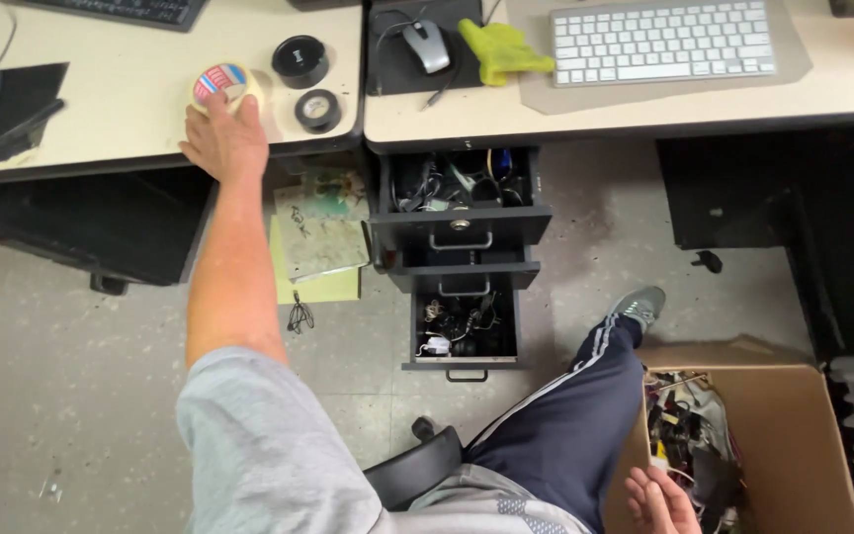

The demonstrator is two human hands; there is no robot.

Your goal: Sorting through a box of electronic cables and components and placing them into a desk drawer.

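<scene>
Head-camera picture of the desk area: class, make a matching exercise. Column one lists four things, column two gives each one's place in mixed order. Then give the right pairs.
Things
1. roll of pale tape
2. yellow-green cloth
3. cardboard box
4. computer mouse

Places
A. on the floor, by the right hand
B. on a dark mat on the desk
C. under the left hand, on the desk edge
D. beside the white keyboard

Pairs: 1-C, 2-D, 3-A, 4-B

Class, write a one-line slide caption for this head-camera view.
Left hand on a tape roll on the desk; right hand beside a cardboard box.
</scene>
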